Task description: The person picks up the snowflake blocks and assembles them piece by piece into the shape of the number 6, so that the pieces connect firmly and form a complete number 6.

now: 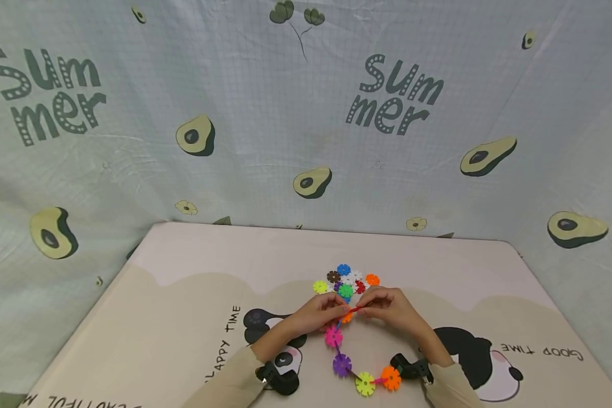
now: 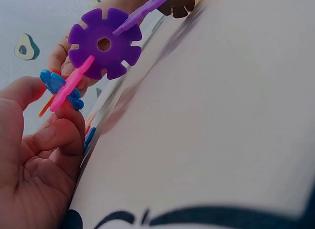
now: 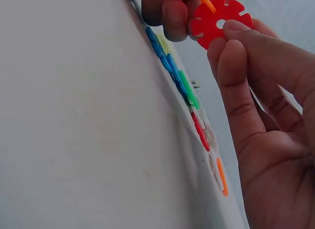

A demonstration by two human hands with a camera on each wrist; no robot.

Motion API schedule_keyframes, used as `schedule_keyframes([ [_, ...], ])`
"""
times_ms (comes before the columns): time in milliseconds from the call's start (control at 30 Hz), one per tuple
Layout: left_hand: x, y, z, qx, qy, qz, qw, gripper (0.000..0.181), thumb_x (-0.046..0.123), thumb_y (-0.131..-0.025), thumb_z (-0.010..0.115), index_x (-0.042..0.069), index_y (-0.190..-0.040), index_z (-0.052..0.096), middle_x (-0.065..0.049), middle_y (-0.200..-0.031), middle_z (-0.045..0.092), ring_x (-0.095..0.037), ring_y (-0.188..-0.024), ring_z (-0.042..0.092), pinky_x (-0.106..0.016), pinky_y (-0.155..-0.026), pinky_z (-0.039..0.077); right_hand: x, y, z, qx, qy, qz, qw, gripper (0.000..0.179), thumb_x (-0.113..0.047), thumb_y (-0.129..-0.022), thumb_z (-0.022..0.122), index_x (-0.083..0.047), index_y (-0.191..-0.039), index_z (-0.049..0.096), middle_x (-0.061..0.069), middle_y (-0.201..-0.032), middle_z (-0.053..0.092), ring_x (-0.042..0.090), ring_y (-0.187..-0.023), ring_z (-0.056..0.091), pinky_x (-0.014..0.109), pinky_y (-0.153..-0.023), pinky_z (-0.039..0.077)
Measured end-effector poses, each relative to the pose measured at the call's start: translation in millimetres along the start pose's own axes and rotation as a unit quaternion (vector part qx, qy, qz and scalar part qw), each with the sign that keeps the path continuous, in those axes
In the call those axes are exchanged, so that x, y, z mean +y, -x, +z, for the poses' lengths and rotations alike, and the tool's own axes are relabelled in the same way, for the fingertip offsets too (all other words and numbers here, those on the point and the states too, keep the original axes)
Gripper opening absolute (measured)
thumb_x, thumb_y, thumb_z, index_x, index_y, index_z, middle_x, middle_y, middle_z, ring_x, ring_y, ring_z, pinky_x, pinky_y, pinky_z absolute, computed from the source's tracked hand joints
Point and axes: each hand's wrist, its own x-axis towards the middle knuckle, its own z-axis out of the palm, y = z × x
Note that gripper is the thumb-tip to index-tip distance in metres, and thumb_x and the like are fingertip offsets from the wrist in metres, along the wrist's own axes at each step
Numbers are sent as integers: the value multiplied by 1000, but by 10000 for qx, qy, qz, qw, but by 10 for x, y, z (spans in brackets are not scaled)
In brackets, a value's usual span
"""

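Observation:
A chain of notched plastic snowflake discs hangs from my left hand (image 1: 316,313), which pinches it near a blue disc (image 2: 53,81) and an orange disc (image 1: 347,318). Between thumb and fingers, my right hand (image 1: 391,309) grips a red disc (image 3: 207,28). That red disc meets the orange one at the chain's end; the right wrist view shows the orange edge against its notched rim. Down the chain come a pink disc (image 1: 334,336), a purple disc (image 1: 342,365), a yellow-green disc (image 1: 365,384) and another orange disc (image 1: 390,378). Fingers partly hide the joint.
Just beyond the hands lies a pile of loose discs, among them a blue one (image 1: 344,270), a brown one (image 1: 334,276), a green one (image 1: 345,290) and a yellow one (image 1: 319,287). A printed cloth covers the table (image 1: 183,294); a patterned curtain (image 1: 255,113) hangs behind.

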Motion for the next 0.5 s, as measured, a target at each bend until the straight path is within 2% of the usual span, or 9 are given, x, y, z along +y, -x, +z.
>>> schedule_keyframes([
  [267, -9, 0, -30, -295, -19, -111, 9995, 33, 26, -101, 55, -3, -113, 63, 4, -67, 48, -8, -50, 40, -18, -46, 32, 0, -45, 65, -239, -371, -169, 9989, 13, 8, -88, 65, 7, -100, 69, 10, -100, 69, 11, -88, 66, 27, -73, 56],
  [500, -20, -7, -25, -253, -287, -35, 9993, 30, 26, -100, 56, -1, -110, 65, 5, -64, 47, -7, -49, 40, -18, -46, 32, 2, -37, 77, -117, -316, -39, 9994, 12, 9, -88, 64, 7, -99, 69, 11, -99, 69, 10, -87, 67, 26, -74, 56],
])
